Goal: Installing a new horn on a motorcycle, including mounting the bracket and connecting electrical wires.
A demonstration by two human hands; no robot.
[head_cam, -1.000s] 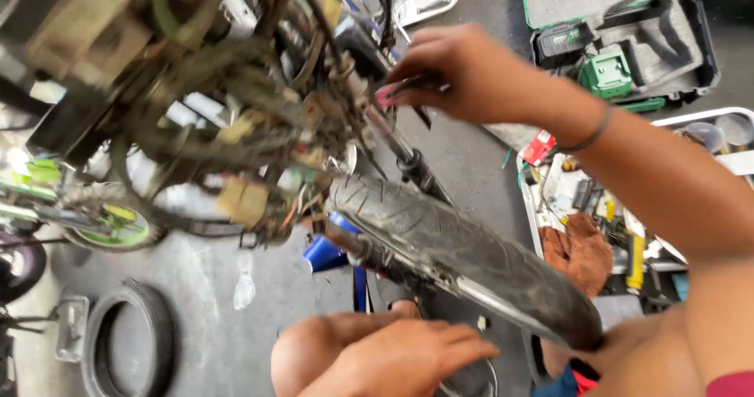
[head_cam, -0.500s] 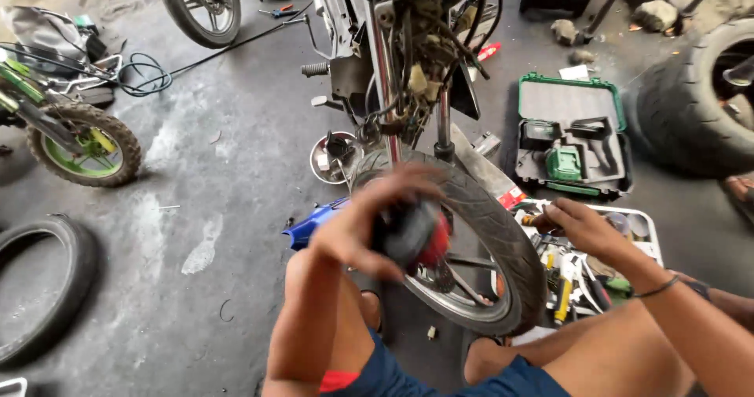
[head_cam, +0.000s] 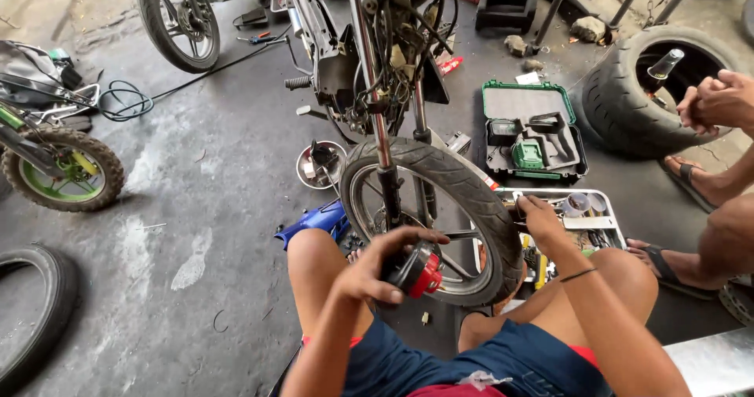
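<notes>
Left hand (head_cam: 375, 270) closed in a full grip around a red-and-black roll (head_cam: 418, 272), held in front of the front wheel (head_cam: 437, 216), just left of its hub. Right hand (head_cam: 542, 218) nearer the white tool tray (head_cam: 609, 223), fingers curled among tools, contents of that grip unclear. Roll's axis pointing roughly toward the spokes.

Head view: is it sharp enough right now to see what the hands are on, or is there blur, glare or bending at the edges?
Head view: sharp, no motion blur; even daylight with soft shadows, no harsh glare. The left hand clearly grips a black-and-red part by the front wheel; the right hand reaches into the parts tray. Wide-angle lens bends the edges, as at the loose tyre.
</notes>
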